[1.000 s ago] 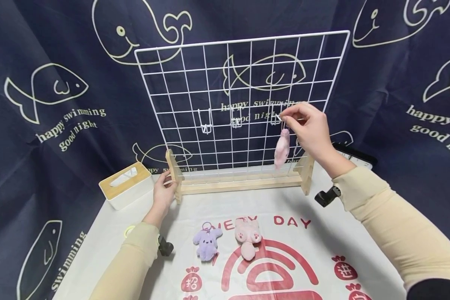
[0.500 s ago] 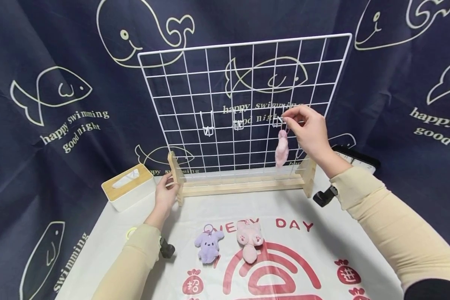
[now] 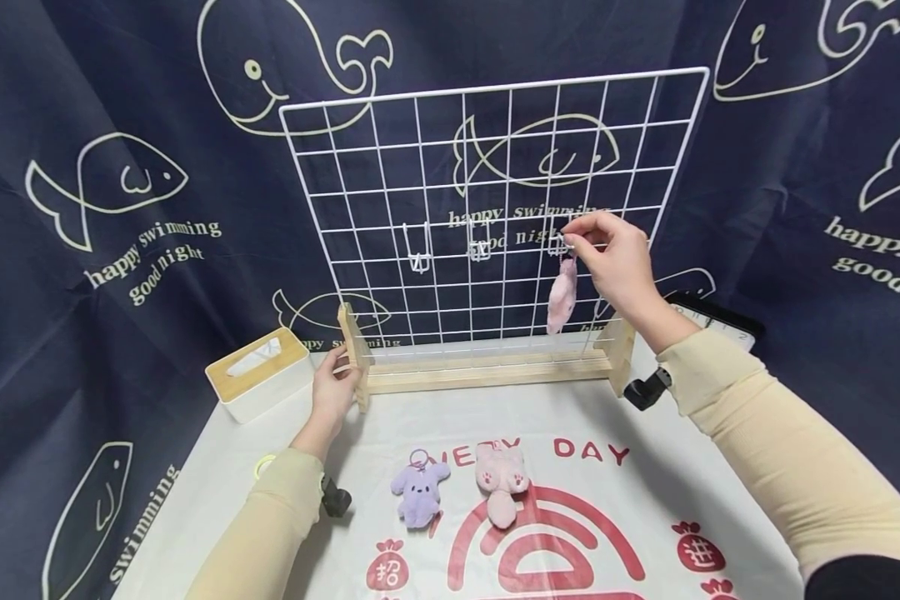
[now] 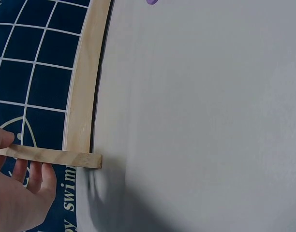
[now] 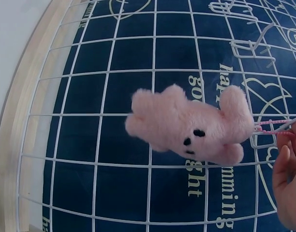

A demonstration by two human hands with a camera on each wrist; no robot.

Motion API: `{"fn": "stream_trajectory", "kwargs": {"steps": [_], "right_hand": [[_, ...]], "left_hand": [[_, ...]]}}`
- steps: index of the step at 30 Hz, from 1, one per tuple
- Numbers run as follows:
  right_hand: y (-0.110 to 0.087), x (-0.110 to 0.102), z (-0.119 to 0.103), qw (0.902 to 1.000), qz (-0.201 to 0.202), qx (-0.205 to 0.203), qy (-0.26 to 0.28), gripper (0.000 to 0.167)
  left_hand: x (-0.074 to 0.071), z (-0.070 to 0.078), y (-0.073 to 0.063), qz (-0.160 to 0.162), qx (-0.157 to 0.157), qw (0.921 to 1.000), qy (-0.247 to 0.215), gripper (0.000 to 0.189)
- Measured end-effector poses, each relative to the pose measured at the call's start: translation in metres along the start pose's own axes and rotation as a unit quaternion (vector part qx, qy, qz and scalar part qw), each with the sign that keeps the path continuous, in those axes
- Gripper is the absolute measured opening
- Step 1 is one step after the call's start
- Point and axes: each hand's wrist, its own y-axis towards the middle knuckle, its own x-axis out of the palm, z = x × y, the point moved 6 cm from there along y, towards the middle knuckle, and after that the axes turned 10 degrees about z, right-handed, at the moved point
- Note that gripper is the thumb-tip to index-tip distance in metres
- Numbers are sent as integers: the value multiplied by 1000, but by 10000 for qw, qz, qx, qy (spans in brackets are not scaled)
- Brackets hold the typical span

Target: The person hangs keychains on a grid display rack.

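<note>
A white wire grid rack (image 3: 495, 87) stands in a wooden base (image 3: 487, 379). My left hand (image 3: 335, 387) grips the base's left upright (image 3: 351, 342); in the left wrist view, the thumb lies on one side of this wooden piece (image 4: 56, 156) and the fingers on the other. My right hand (image 3: 615, 254) pinches the pink bead chain (image 5: 276, 123) of a pink plush keychain (image 5: 191, 123) at the rack's right hook (image 3: 557, 244). The plush hangs below my fingers in front of the grid. Whether the chain is over the hook's prong cannot be told.
Two more hooks, left (image 3: 419, 262) and middle (image 3: 480, 250), hang on the grid. A purple plush keychain (image 3: 419, 493) and a pink plush (image 3: 502, 483) lie on the table. A tissue box (image 3: 262, 375) stands left, a black-and-white object (image 3: 720, 321) behind my right arm.
My right hand has shifted slightly left against the grid, closer to the right hook, and the hanging plush has swung a little. The left hand keeps its grip on the upright.
</note>
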Motion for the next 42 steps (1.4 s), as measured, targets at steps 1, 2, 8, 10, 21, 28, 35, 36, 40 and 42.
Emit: {"fn": "stream_trajectory", "kwargs": {"steps": [1, 2, 8, 10, 21, 28, 35, 36, 40, 42], "right_hand": [[1, 1, 0, 10000, -22, 3, -15, 9], [1, 1, 0, 10000, -36, 9, -22, 10], [3, 4, 2, 10000, -13, 8, -56, 10], [4, 4, 3, 10000, 16, -5, -71, 9], [7, 4, 6, 9998, 61, 18, -171, 11], [4, 3, 8, 9998, 21, 82, -155, 10], [-4, -1, 11, 9998, 8, 141, -143, 10], [-5, -2, 11, 9998, 20, 128, -165, 11], [-13, -6, 14, 9996, 19, 114, -262, 12], [-18, -9, 15, 9996, -9, 133, -256, 14]], "left_hand": [[0, 0, 0, -7, -6, 10000, -1, 55], [0, 0, 0, -8, -17, 10000, -6, 56], [-1, 1, 0, 38, 55, 10000, -9, 54], [-1, 1, 0, 44, 69, 10000, -20, 54], [0, 0, 1, -3, 24, 10000, -11, 56], [0, -1, 1, 19, 37, 10000, 22, 55], [0, -1, 0, -11, 17, 10000, 9, 54], [0, 0, 0, -12, 13, 10000, 4, 54], [0, 0, -1, -3, -10, 10000, 2, 55], [0, 0, -1, -8, -10, 10000, 10, 54]]}}
